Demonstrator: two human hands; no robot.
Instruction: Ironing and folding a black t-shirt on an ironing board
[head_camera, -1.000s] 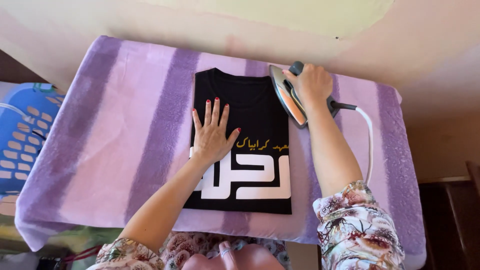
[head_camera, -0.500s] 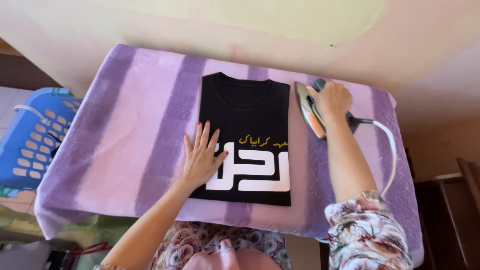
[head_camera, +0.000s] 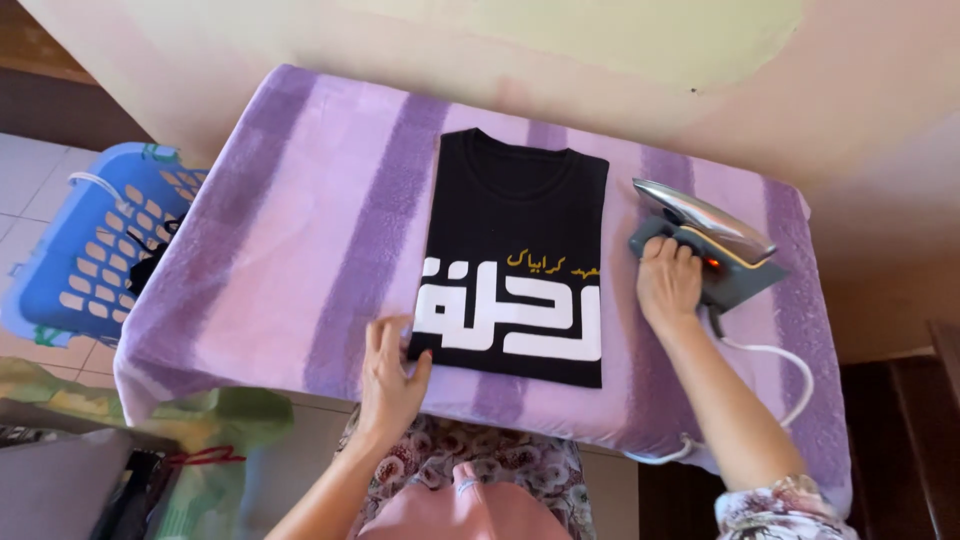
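Note:
A folded black T-shirt (head_camera: 520, 235) with white and yellow lettering lies flat on a purple striped blanket (head_camera: 300, 250) that covers the ironing surface. My left hand (head_camera: 388, 375) grips the shirt's near left corner, thumb on top of the fabric. My right hand (head_camera: 668, 282) holds the handle of a grey electric iron (head_camera: 715, 245), which stands upright on its heel on the blanket to the right of the shirt. The iron's white cord (head_camera: 775, 350) trails toward me along the right side.
A blue plastic laundry basket (head_camera: 95, 250) sits on the tiled floor to the left. A green bag (head_camera: 215, 425) and dark items lie at the lower left. A cream wall (head_camera: 600, 50) runs behind the surface. Dark wooden furniture (head_camera: 905, 440) stands at the right.
My right hand moved the iron off the shirt's right edge and stood it upright on the blanket. My left hand slid from the shirt's middle down to its near left corner.

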